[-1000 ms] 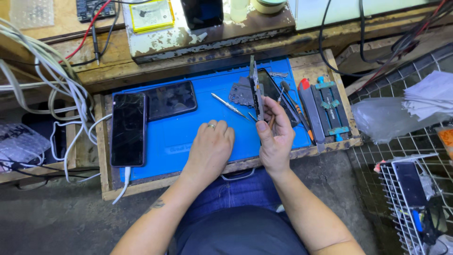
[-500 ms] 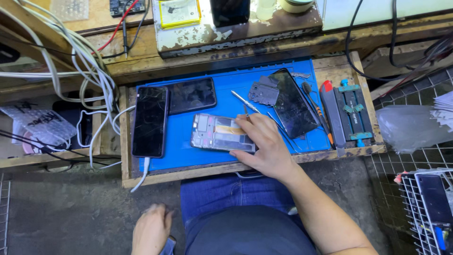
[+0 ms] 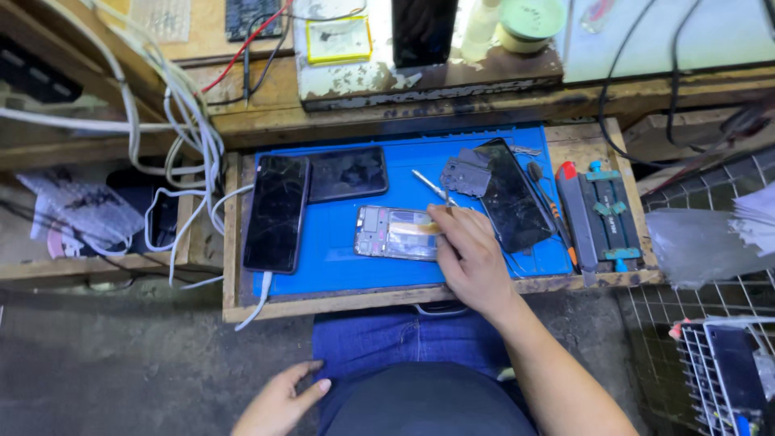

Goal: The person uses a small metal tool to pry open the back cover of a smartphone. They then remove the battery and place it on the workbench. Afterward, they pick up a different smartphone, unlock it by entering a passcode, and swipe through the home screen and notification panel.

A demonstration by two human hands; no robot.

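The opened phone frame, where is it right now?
In the head view, the opened phone frame lies mid-mat on the blue mat, under the right hand, right of the upright black phone.

Counts, seen from above. On the blue work mat (image 3: 339, 242): 2 whole phones w/ dark screens, 1 upright at left (image 3: 277, 211) and 1 lying crosswise (image 3: 347, 173); 1 opened phone frame (image 3: 391, 232); 1 loose black screen panel (image 3: 513, 196); 1 grey inner plate (image 3: 465, 173); 1 pair of tweezers (image 3: 428, 185); 1 screwdriver (image 3: 551, 208). Beside the mat: 1 clamp jig w/ teal parts (image 3: 607, 218). Hands in view: 2, right hand (image 3: 471, 262) and left hand (image 3: 278, 400).
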